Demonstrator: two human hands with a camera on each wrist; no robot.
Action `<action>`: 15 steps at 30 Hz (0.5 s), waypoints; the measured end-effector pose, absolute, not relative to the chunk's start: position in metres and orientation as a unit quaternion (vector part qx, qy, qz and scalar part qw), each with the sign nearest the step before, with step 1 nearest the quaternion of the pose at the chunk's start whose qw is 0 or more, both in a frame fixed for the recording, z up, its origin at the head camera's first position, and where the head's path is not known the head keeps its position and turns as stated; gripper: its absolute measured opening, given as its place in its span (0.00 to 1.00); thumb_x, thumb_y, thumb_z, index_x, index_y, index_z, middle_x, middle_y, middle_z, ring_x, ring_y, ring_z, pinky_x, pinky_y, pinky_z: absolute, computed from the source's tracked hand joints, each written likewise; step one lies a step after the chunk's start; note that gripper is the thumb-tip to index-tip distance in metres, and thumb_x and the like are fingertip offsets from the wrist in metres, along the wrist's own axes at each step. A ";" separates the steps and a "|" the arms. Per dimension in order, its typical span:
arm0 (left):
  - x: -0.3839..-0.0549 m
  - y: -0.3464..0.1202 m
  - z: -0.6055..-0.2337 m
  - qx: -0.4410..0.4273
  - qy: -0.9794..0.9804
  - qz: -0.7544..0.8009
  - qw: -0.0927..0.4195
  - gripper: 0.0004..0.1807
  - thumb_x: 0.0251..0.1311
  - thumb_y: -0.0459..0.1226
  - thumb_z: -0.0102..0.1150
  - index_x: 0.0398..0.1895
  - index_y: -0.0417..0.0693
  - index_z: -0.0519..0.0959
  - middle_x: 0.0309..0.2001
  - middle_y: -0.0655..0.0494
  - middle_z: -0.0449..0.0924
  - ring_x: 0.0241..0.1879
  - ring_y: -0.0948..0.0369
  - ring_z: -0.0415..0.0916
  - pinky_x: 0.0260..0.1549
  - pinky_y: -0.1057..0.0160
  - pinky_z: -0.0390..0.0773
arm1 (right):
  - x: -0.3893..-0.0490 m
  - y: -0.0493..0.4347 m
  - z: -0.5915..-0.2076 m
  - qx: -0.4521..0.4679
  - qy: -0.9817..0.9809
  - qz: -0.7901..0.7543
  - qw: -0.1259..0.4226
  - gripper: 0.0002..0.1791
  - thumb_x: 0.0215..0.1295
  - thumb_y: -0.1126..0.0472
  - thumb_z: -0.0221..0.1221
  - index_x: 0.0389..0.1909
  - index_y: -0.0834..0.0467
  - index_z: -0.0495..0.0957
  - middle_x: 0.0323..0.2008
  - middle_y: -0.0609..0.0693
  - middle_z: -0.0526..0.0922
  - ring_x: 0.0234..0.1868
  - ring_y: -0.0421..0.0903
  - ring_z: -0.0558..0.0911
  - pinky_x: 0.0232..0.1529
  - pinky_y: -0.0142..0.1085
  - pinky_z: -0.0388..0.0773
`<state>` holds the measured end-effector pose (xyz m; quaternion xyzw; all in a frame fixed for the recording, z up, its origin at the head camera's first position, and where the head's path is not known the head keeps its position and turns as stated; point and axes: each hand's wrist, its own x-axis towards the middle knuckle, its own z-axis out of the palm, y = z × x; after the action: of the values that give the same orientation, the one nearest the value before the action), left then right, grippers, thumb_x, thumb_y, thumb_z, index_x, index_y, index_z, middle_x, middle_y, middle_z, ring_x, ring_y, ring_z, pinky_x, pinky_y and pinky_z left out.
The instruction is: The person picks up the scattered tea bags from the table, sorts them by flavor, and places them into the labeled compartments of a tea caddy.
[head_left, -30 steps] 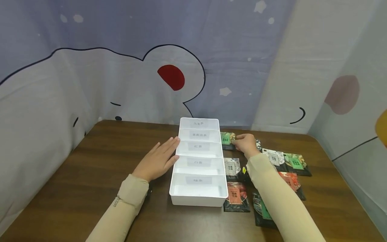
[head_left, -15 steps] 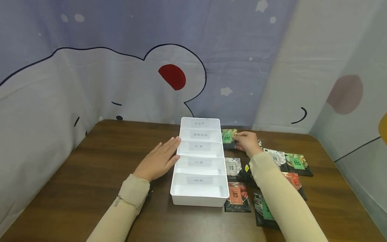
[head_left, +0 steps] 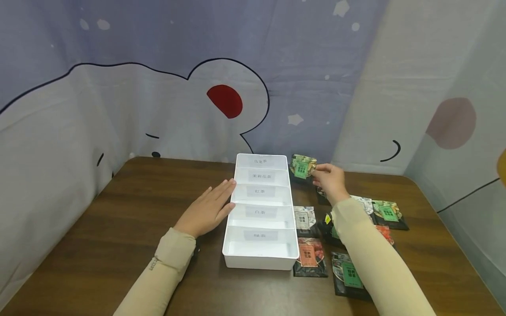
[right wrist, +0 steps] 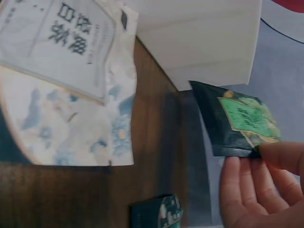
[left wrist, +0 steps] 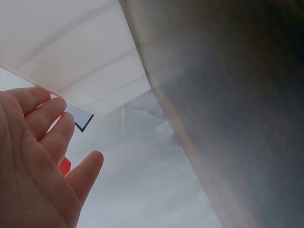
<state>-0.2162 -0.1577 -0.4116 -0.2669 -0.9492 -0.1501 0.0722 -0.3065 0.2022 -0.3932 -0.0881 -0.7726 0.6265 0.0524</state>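
My right hand pinches the edge of a tea sachet with a green label and black lower part, beyond the tray's far right side. In the right wrist view, the thumb lies over one corner of this sachet and the fingers are behind it. My left hand rests with straight fingers at the left wall of a long white tray. The left wrist view shows those fingertips right at the tray's edge. Labelled compartments run down the tray.
Right of the tray lie a white-labelled sachet, a red-labelled sachet and a green-labelled sachet. Several more lie farther right, partly hidden by the right sleeve. A printed curtain hangs behind the wooden table.
My right hand has lifted the green-labelled tea sachet from the table, moving it up and slightly away to the right. The left hand and the tray have stayed put.
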 end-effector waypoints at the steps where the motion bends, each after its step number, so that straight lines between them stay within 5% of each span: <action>1: -0.216 -0.158 -0.412 -0.266 -0.949 -0.151 0.072 0.36 0.79 0.53 0.41 0.81 0.46 0.51 0.80 0.53 0.51 0.79 0.53 0.49 0.75 0.44 0.53 | -0.307 0.202 -0.392 -0.084 -0.775 0.624 0.062 0.14 0.71 0.67 0.59 0.53 0.72 0.76 0.39 0.51 0.82 0.32 0.40 0.83 0.36 0.28 0.85; 8: -0.215 -0.158 -0.412 -0.267 -0.949 -0.152 0.070 0.36 0.79 0.52 0.41 0.81 0.45 0.51 0.80 0.53 0.51 0.79 0.54 0.49 0.76 0.45 0.53 | -0.309 0.194 -0.380 -0.068 -0.757 0.638 0.125 0.15 0.72 0.63 0.61 0.53 0.69 0.77 0.45 0.56 0.83 0.36 0.42 0.84 0.44 0.32 0.85; 15: -0.216 -0.158 -0.412 -0.267 -0.949 -0.149 0.074 0.36 0.79 0.53 0.40 0.82 0.46 0.51 0.80 0.54 0.50 0.79 0.54 0.49 0.76 0.45 0.53 | -0.310 0.181 -0.370 -0.036 -0.730 0.657 0.185 0.14 0.73 0.62 0.61 0.51 0.69 0.79 0.39 0.50 0.84 0.33 0.42 0.84 0.45 0.33 0.85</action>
<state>-0.2164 -0.1579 -0.4125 -0.2670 -0.9493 -0.1490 0.0735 -0.3104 0.1807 -0.3703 -0.0355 -0.7305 0.6565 0.1847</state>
